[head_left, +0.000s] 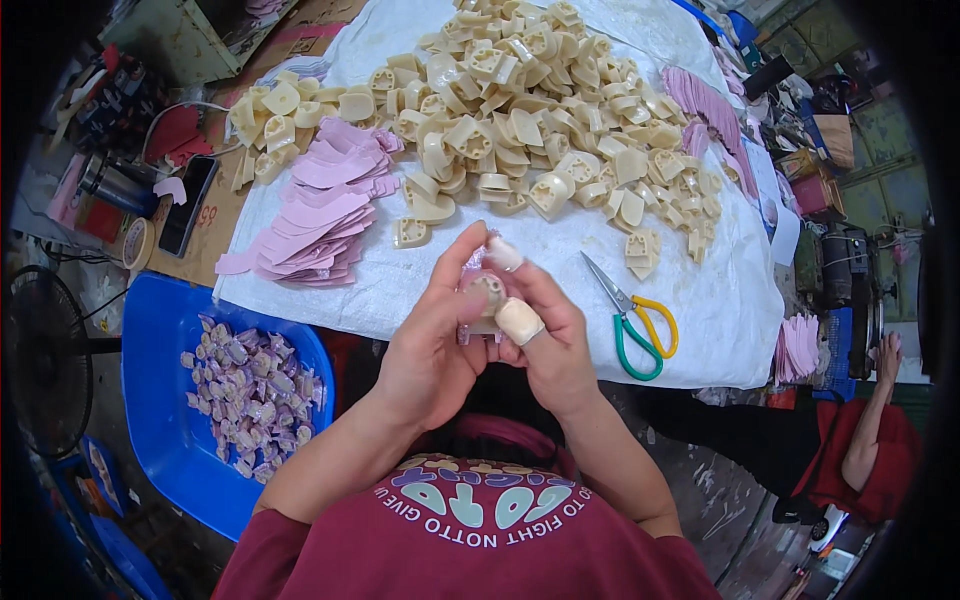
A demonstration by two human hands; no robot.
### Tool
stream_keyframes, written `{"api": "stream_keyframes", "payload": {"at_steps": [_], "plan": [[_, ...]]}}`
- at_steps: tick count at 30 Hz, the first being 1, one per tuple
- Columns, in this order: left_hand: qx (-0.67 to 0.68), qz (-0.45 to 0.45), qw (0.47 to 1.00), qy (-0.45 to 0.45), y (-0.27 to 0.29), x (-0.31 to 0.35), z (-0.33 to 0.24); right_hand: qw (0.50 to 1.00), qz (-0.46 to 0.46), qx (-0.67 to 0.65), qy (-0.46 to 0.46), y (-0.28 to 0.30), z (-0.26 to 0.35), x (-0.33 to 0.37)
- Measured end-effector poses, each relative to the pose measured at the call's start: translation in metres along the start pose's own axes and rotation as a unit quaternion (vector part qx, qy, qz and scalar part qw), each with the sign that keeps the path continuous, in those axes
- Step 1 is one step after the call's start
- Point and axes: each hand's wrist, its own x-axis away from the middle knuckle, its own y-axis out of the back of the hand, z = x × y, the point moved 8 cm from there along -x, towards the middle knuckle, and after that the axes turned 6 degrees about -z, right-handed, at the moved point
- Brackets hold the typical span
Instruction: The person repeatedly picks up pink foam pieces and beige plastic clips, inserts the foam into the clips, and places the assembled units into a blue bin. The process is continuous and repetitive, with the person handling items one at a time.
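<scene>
The front edge of the white cloth [720, 350] is crossed by both hands, and its far part is covered by a heap of beige pieces [520, 120]. A strip of cloth is left showing between heap and edge, widest at the right. The scissors [640, 320] are laid near that edge, right of the right hand, blades pointed away from the body. Pink cutouts [315, 215] are stacked at the left. Beyond the cloth's left front corner is set a blue tub [155, 400], its right wall partly overlapped by the left forearm.

The held piece [494, 288] is kept between the two hands, over the front edge. It is pinched by the left hand [425, 355], partly closed, thumb laid across it. By the right hand [557, 345], also half curled, it is gripped with covered thumb and forefinger; the other fingers are mostly hidden.
</scene>
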Motion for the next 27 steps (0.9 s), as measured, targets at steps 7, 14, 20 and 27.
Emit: {"api": "stream_keyframes", "payload": {"at_steps": [7, 14, 20, 27], "plan": [[-0.054, -0.137, 0.989, -0.028, 0.018, -0.008, 0.004, 0.997, 0.044, -0.032, -0.046, -0.001, -0.016, -0.005], [-0.192, -0.103, 0.964, -0.15, 0.012, -0.009, 0.001, 0.998, -0.022, 0.065, -0.004, -0.003, -0.019, -0.006], [-0.215, -0.073, 0.964, -0.138, 0.007, -0.005, -0.001, 0.997, 0.048, 0.064, -0.002, -0.001, -0.022, -0.002], [-0.131, -0.153, 0.978, -0.057, 0.023, -0.014, 0.004, 0.985, 0.074, 0.152, -0.012, -0.002, -0.019, -0.006]]}}
